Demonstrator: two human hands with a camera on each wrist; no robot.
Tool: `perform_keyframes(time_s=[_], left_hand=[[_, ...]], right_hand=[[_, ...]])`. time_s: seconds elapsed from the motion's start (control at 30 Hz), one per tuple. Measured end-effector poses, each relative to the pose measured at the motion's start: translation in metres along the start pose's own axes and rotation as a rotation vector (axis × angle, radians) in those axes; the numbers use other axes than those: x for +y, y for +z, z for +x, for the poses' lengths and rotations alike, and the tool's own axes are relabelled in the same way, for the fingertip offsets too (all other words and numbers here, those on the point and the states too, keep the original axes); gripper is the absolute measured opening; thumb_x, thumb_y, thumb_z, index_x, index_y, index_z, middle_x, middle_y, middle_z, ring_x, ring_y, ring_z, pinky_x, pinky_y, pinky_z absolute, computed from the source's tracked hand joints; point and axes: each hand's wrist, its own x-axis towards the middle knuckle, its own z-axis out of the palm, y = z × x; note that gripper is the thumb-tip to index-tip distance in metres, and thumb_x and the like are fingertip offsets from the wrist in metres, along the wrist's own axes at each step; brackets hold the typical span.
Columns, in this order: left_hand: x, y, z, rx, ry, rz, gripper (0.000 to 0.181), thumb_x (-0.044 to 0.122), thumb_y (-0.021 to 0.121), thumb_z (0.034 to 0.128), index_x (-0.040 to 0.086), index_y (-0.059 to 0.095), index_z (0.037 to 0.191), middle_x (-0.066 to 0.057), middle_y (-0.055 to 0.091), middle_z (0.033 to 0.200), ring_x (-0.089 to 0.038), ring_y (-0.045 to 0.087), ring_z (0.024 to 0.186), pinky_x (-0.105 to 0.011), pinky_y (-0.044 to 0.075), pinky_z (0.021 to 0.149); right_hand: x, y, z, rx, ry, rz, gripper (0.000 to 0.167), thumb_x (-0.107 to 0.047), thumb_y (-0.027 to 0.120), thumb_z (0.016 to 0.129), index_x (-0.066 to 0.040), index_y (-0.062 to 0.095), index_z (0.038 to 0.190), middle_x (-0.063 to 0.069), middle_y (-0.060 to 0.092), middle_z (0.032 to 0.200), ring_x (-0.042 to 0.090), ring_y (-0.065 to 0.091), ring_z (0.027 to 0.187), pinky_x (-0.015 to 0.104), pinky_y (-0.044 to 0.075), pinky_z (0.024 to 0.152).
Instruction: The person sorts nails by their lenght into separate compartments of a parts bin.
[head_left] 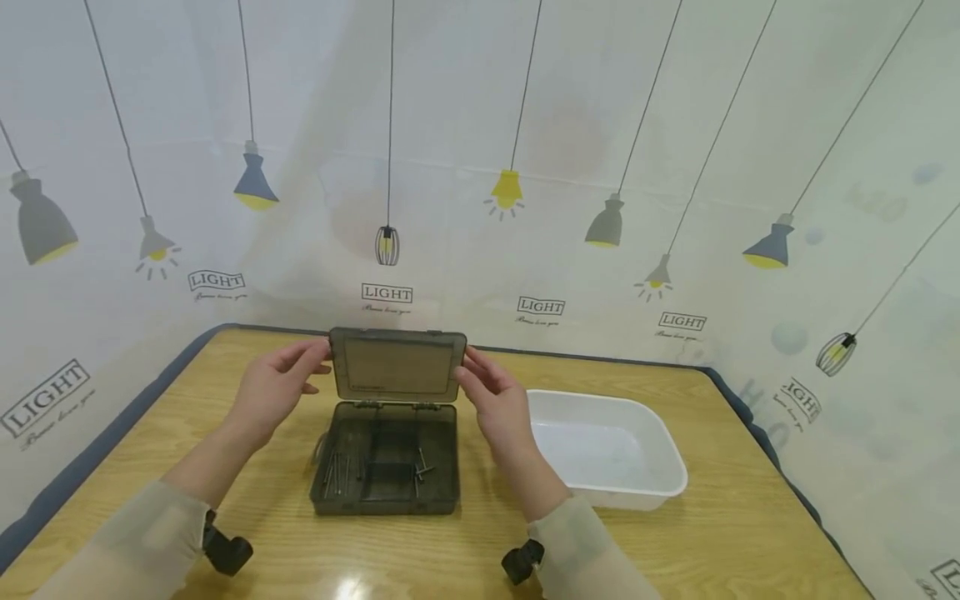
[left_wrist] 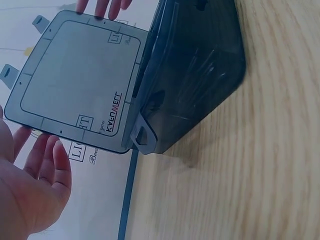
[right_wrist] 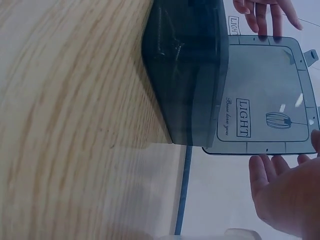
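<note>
A smoky grey translucent plastic storage box (head_left: 383, 500) sits on the table, its hinged lid (head_left: 397, 367) raised nearly upright. Thumb and fingers of my left hand (head_left: 273, 387) pinch the lid's left edge near the top corner. On the opposite edge, my right hand (head_left: 501, 408) holds the lid with its thumb in front and fingers behind. Several thin metal rods (head_left: 337, 475) lie in the left compartment, and a few small metal pieces (head_left: 422, 473) are at the right. Both hands also show at the lid's edges in the left wrist view and the right wrist view.
A white rectangular tub (head_left: 607, 492) stands to the right of the box, close to my right forearm. Behind the wooden table (head_left: 300, 550) hangs a pale curtain (head_left: 465, 100) printed with lamps. Dark edging (head_left: 585, 357) runs along the table's back.
</note>
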Motion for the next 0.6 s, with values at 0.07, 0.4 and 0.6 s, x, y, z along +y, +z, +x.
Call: perform_keyframes(time_s=[0.07,0.4,0.6], left_hand=[[0.000,-0.001,-0.001,-0.006,0.001,-0.002,0.068,0.057,0.056,0.1124,0.003,0.063,0.153,-0.020,0.070,0.145,0.008,0.070,0.103,-0.025,0.065,0.084],[-0.001,-0.002,-0.006,-0.019,0.015,-0.028,0.060,0.049,0.058,0.1137,-0.002,0.068,0.143,-0.002,0.077,0.125,0.002,0.073,0.102,-0.026,0.065,0.082],[-0.001,-0.003,-0.012,-0.031,0.029,0.010,0.057,0.047,0.060,0.1136,-0.002,0.070,0.141,-0.017,0.075,0.133,0.006,0.071,0.100,-0.025,0.065,0.083]], right_hand=[[-0.001,-0.001,-0.001,-0.001,0.011,-0.009,0.044,-0.026,0.078,0.105,-0.016,0.072,0.147,0.012,0.074,0.145,0.025,0.071,0.132,0.043,0.059,0.112],[-0.007,-0.006,-0.005,-0.018,0.042,-0.037,0.040,-0.034,0.076,0.106,-0.011,0.076,0.138,0.013,0.077,0.137,0.029,0.073,0.131,0.044,0.061,0.110],[-0.008,-0.009,-0.009,-0.038,0.034,-0.037,0.040,-0.036,0.075,0.107,-0.007,0.077,0.133,0.014,0.078,0.136,0.034,0.072,0.134,0.046,0.061,0.111]])
